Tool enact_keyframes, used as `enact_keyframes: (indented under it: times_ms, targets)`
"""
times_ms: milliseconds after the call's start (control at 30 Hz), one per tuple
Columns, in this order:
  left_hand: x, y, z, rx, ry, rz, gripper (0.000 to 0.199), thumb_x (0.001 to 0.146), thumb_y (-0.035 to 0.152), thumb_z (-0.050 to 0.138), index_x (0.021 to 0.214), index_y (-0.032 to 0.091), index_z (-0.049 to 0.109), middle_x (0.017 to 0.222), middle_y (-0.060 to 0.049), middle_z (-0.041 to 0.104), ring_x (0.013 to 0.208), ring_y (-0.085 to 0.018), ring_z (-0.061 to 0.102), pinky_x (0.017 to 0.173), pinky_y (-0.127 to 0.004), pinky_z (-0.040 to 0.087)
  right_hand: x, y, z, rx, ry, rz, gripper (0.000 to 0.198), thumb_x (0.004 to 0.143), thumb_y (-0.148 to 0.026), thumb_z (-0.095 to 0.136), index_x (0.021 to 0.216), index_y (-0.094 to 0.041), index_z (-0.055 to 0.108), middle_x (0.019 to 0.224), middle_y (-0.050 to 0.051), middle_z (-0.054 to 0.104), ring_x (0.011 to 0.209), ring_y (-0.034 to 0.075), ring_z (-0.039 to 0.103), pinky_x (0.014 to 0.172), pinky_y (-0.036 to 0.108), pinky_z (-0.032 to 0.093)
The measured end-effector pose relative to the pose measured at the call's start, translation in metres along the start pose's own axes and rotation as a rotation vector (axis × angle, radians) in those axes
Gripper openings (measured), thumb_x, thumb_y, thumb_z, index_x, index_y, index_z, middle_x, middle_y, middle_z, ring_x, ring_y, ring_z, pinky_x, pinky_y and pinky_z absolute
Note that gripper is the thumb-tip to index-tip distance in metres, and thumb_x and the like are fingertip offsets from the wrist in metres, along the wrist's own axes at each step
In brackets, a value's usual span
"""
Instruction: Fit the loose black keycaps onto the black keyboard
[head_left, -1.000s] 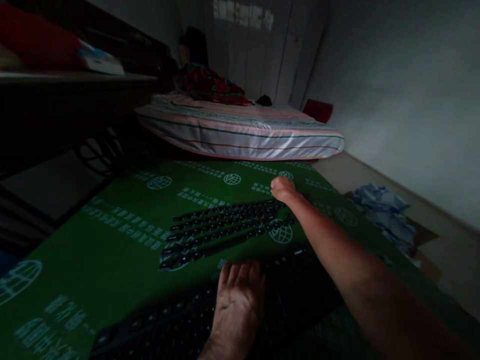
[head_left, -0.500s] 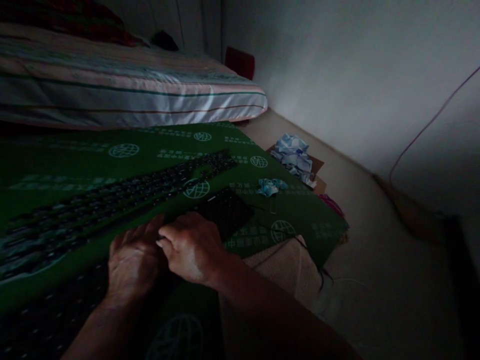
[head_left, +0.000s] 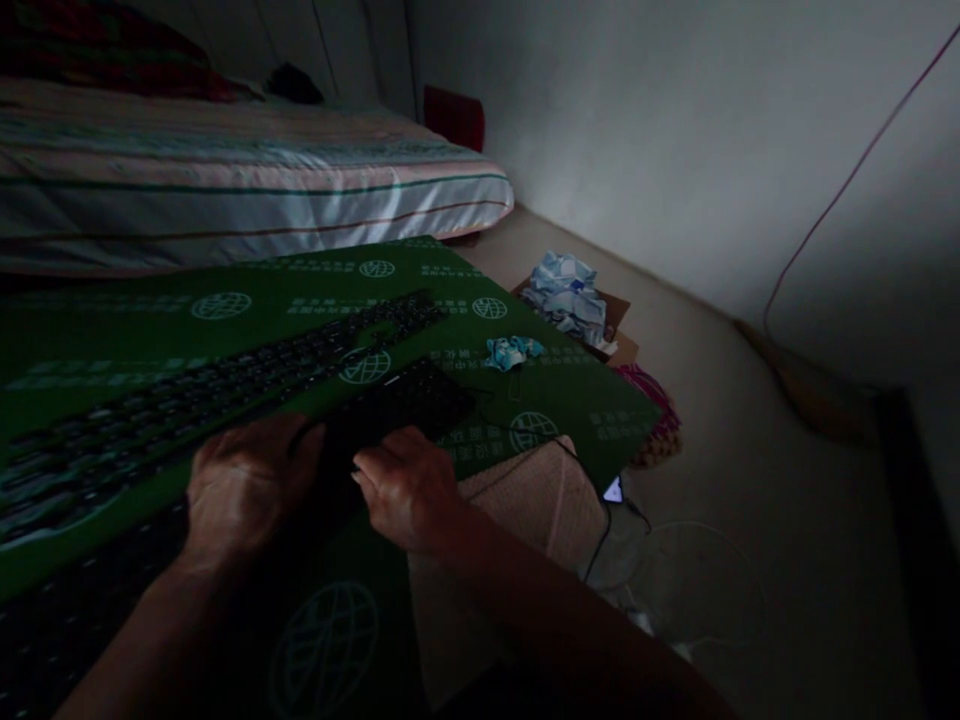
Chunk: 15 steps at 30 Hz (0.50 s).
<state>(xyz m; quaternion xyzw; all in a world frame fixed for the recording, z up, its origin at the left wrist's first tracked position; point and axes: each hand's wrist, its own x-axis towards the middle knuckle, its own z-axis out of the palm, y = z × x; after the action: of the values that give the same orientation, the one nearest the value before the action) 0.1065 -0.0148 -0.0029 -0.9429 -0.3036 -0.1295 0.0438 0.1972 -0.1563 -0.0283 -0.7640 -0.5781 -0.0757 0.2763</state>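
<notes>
A long black speckled strip (head_left: 405, 405) runs slantwise across a green printed board (head_left: 285, 290); the dim light hides whether it is cloth. My left hand (head_left: 244, 485) lies over the strip's middle, its fingers curled down onto it and the thumb toward the right. Beside it, a small gap away, my right hand (head_left: 409, 485) is closed in a pinch on the same strip's near edge. The fingertips of both hands are partly in shadow. Beyond them lies another black strip (head_left: 225, 385) with rows of small dark lumps.
A crumpled teal wrapper (head_left: 510, 350) lies on the board. Pale beige cloth (head_left: 540, 500) covers its near right side. Crumpled bluish packaging (head_left: 566, 295) rests on cardboard on the floor. A bed with striped bedding (head_left: 300, 195) stands behind. Cables (head_left: 705, 525) trail on the floor at right.
My hands, close together before, have moved apart, the left to the left and the right slightly rightward. The view has shifted, so a small lit screen now shows past the board's edge.
</notes>
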Motion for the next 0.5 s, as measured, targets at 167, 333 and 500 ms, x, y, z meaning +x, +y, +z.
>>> enact_keyframes:
  times_ms: [167,333,500]
  targets:
    - [-0.003,0.009,-0.01,-0.198,-0.018,-0.07,0.047,0.082,0.047,0.033,0.095,0.015,0.065,0.105,-0.01,0.068,0.091,-0.022,0.062,0.078,-0.031,0.047,0.0,0.008,0.006,0.03,0.006,0.022,0.01,0.085,-0.022,0.05,0.082,-0.02,0.06,0.085,0.005,0.06,0.085,0.018,0.053,0.07,0.028,0.045]
    - [-0.01,0.013,-0.011,-0.471,-0.027,-0.07,0.043,0.073,0.054,0.042,0.086,0.021,0.067,0.098,-0.001,0.071,0.084,-0.019,0.065,0.082,-0.03,0.049,0.0,0.009,0.007,0.033,0.045,0.012,0.013,0.085,-0.023,0.047,0.079,-0.021,0.059,0.083,0.004,0.06,0.084,0.018,0.053,0.069,0.027,0.045]
    - [-0.019,0.016,-0.002,-0.606,0.025,-0.118,0.035,0.071,0.055,0.049,0.08,0.027,0.067,0.091,0.008,0.072,0.082,-0.016,0.066,0.088,-0.032,0.05,0.0,0.009,0.008,0.041,0.042,0.017,0.014,0.085,-0.024,0.047,0.078,-0.021,0.059,0.081,0.004,0.06,0.084,0.017,0.053,0.07,0.026,0.045]
